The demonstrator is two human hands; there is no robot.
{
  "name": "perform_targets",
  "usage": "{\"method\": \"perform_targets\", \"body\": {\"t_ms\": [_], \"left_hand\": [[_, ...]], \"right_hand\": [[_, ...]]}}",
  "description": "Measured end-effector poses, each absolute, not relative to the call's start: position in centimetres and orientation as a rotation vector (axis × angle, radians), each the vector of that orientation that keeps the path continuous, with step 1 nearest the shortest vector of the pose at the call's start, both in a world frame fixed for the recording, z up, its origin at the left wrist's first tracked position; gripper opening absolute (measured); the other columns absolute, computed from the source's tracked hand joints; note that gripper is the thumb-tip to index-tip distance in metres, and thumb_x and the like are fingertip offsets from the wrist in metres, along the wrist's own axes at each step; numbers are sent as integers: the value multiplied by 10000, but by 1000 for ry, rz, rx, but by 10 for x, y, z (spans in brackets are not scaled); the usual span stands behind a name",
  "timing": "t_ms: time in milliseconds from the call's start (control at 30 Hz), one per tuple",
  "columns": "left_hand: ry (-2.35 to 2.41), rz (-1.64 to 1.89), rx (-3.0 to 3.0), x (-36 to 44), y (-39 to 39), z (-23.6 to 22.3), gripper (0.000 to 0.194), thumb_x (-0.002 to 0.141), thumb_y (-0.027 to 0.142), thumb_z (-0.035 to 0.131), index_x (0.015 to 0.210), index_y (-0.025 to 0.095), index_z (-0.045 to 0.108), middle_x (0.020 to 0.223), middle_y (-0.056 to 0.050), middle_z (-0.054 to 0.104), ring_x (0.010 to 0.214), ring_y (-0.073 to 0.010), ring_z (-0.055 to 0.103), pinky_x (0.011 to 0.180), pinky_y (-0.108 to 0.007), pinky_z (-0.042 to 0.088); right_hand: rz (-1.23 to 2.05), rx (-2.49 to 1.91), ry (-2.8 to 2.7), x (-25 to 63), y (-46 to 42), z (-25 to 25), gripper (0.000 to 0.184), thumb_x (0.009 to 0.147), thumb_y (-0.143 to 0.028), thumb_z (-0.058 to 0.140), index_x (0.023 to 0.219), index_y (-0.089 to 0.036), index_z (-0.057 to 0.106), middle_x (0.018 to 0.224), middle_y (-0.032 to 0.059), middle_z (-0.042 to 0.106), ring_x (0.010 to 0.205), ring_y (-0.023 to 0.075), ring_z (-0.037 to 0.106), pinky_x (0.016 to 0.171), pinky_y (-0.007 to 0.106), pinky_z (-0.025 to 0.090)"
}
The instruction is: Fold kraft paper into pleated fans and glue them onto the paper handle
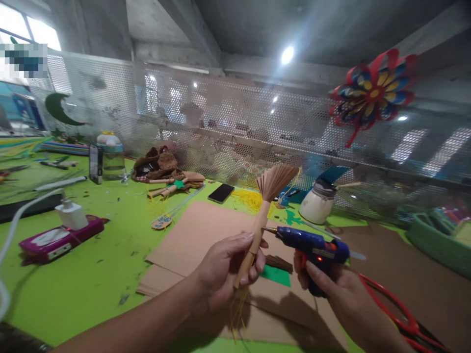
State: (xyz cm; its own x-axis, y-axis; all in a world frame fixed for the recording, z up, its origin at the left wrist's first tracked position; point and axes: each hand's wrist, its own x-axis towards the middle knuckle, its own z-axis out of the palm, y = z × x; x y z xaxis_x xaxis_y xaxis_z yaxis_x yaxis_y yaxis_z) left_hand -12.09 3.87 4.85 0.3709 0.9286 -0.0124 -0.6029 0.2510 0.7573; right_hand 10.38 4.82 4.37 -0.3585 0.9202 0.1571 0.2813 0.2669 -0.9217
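Observation:
My left hand [235,267] is closed round the lower handle of a small brown paper broom [265,208], which leans with its pleated fan end up. Yellow strands hang below its handle. In my right hand [331,284] is a blue hot glue gun [309,242], its red light lit. The gun's metal nozzle points left and is at or very near the broom's handle; whether they touch I cannot tell. Beneath my hands lie stacked brown paper sheets [198,230], with a green paper piece [275,275] and a dark brown folded strip [279,262] on them.
Red-handled scissors [397,306] lie at the right, near a green basket [437,242]. A white jar [316,206], a phone [221,193] and more paper brooms [176,184] sit farther back. At left are a purple power strip [62,238] and a water bottle [112,159]. A perforated metal screen [228,127] stands behind.

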Motion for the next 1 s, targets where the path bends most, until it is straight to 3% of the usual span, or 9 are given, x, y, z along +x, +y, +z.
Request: {"method": "perform_targets", "body": {"t_ms": [833,1000], "left_hand": [[506,1077,765,-123,38,50,250,901,297,411,867,114,578,579,-26,555,389,-55,416,358,-174,212],[497,1082,761,-123,37,50,245,896,294,427,858,108,581,567,-25,551,377,-53,408,354,-175,209]], "right_hand": [[1138,-1016,-1697,104,53,34,302,877,-454,522,945,-182,633,757,31,565,716,180,495,677,312,374],[1079,-1078,-1755,105,52,33,340,861,-477,532,891,-159,648,730,38,551,719,193,496,679,323,370]]}}
